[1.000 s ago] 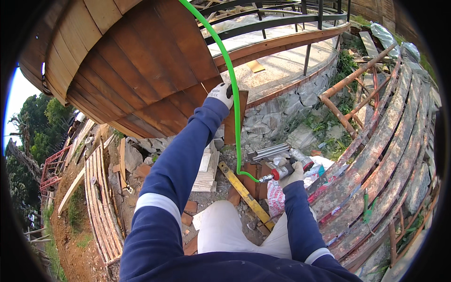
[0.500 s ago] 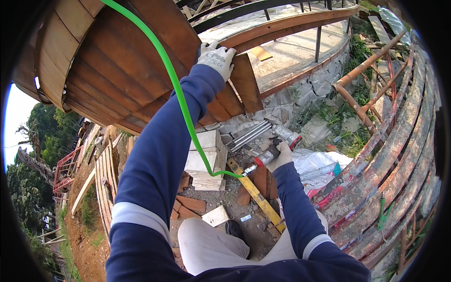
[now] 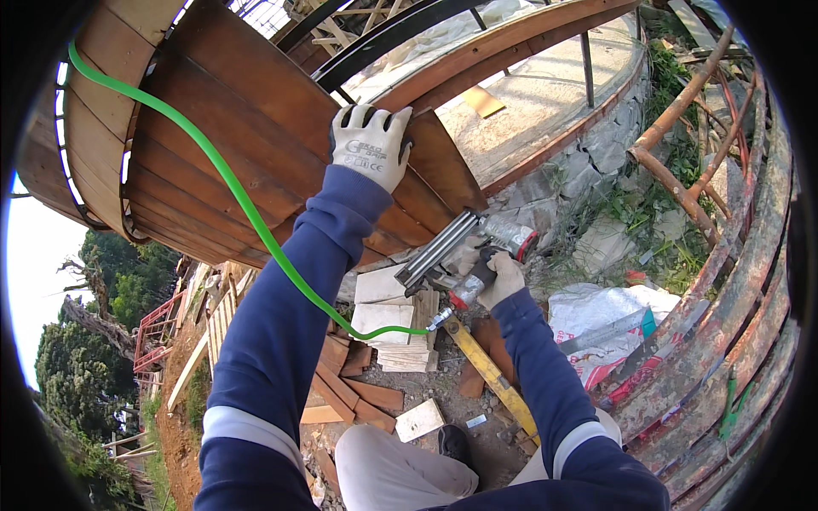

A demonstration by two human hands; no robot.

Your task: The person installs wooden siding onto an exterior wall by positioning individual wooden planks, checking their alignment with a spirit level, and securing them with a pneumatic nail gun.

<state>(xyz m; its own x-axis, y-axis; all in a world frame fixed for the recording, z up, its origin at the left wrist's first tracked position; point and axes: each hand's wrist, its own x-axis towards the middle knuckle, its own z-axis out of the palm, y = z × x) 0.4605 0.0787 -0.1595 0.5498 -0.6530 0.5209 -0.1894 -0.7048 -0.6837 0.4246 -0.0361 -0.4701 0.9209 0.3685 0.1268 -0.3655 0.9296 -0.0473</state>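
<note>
Up comes the nail gun point(image 3: 479, 276), near the brown board's point(image 3: 447, 162) bottom corner. Right hand point(image 3: 504, 281) grips it; left hand point(image 3: 371, 146) spreads wide at the wooden wall's point(image 3: 247, 102) edge. Best press flat.

Silver nail gun point(image 3: 477, 278) near brown planks point(image 3: 273, 111)

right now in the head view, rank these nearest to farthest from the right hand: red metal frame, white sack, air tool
1. Air tool: held in the right hand.
2. White sack: low, to that hand's right.
3. Red metal frame: far left, in the background.
</note>
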